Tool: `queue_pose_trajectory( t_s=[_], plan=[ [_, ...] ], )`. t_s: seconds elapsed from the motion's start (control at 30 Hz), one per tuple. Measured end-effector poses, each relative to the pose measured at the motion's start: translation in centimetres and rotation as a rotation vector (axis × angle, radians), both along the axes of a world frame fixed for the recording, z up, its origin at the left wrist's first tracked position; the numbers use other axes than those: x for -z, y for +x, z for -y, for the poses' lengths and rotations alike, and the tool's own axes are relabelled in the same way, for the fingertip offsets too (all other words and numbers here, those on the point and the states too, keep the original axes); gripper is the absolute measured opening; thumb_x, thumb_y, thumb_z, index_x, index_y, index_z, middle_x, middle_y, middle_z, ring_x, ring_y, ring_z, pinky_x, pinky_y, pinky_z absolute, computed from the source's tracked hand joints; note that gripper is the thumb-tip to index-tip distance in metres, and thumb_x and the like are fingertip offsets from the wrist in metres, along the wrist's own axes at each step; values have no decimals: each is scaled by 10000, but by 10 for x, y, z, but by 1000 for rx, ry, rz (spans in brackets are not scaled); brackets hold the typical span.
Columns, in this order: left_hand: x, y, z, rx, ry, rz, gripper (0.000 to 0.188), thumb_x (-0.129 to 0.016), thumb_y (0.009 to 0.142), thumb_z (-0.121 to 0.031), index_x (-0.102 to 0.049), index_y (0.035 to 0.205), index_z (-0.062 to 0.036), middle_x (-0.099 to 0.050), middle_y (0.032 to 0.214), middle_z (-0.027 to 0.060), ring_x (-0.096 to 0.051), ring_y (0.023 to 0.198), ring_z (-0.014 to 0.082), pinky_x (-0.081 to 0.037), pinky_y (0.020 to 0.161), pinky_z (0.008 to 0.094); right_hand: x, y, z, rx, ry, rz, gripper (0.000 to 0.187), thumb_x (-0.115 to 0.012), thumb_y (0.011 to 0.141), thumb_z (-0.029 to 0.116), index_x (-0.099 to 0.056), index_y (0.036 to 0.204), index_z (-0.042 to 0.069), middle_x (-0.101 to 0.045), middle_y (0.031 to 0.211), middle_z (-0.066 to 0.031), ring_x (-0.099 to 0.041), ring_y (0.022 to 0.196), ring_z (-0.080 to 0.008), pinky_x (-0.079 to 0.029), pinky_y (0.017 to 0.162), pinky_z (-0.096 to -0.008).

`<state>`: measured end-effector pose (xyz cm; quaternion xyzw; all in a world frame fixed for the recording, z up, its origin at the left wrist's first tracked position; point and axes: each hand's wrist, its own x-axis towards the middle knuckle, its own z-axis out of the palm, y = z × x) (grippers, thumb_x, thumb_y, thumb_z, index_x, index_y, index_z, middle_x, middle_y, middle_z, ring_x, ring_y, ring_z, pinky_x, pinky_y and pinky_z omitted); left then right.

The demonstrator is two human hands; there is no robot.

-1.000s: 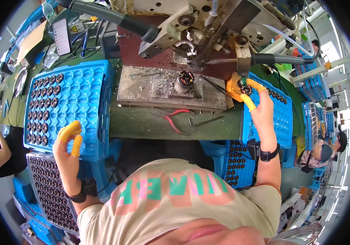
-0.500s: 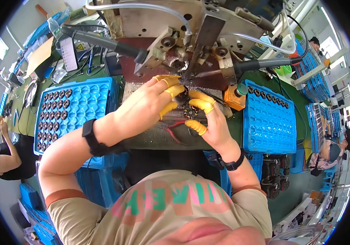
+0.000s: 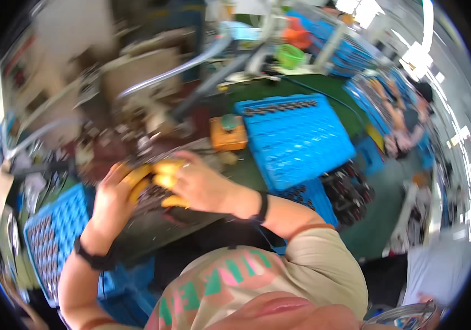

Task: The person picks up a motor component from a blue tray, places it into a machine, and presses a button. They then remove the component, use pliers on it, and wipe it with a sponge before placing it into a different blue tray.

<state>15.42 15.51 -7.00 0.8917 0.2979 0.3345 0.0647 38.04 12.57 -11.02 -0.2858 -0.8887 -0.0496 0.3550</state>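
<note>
My left hand [image 3: 115,192] and my right hand [image 3: 194,184] meet in front of the bench machine, both with yellow covers on several fingertips. Their fingers curl toward each other around a small dark part [image 3: 152,193], which is smeared by motion. It resembles the small round wound cores in the trays, but its detail is lost. Below the hands, a blurred bit of red pliers handle [image 3: 174,221] shows on the bench. The machine [image 3: 142,71] with its metal blocks and pale hose stands just beyond my fingers, also blurred.
At left lies a blue tray [image 3: 73,212] with rows of small round cores. Another blue tray [image 3: 296,140] on the right has one row along its far edge. An orange box [image 3: 228,135] with a green-topped jar stands between machine and tray. Another person [image 3: 406,121] works at far right.
The whole view has swung to the right and tilted, so the bench sits farther left and is blurred. My hands have come closer together, fingertips nearly touching around the part.
</note>
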Motion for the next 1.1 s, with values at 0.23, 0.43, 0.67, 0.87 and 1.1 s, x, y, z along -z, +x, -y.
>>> queue_pose_trajectory(
  t_s=[0.23,0.43,0.67,0.87,1.1],
  plan=[
    [-10,3,8,-12,-3,-61,292,-690,789,-1,-685,1081,-18,-672,1105,175,-642,952,351,-522,838,403,-2,9,6,-124,-145,-160,408,-665,859,283,-562,1144,10,-564,1210,-140,-526,1161,-273,-350,1072,-476],
    [-8,1,7,3,92,-83,305,-697,784,-7,-686,1089,-13,-664,1146,168,-635,955,353,-518,851,396,-3,3,2,-67,-39,-42,410,-671,846,278,-561,1151,28,-546,1204,-135,-538,1143,-276,-337,1091,-473],
    [-3,0,6,28,35,-43,295,-682,794,-44,-661,1089,-44,-649,1047,135,-614,953,339,-528,834,408,-29,24,13,-23,-227,-156,444,-726,821,268,-545,1163,50,-565,1271,-156,-538,1168,-340,-390,1011,-459],
    [-3,-1,11,30,82,-38,300,-692,813,-77,-659,1109,-48,-647,1063,125,-612,956,316,-531,819,395,-30,89,18,362,-126,-8,431,-738,809,232,-547,1150,49,-574,1277,-158,-488,1256,-373,-379,1029,-465],
    [14,-2,10,-77,-498,346,413,-783,791,-126,-621,1152,-10,-700,1006,148,-677,967,231,-520,856,328,-20,116,24,446,-135,54,431,-755,775,215,-563,1115,32,-566,1262,-207,-511,1199,-396,-409,1003,-472]
  ],
)
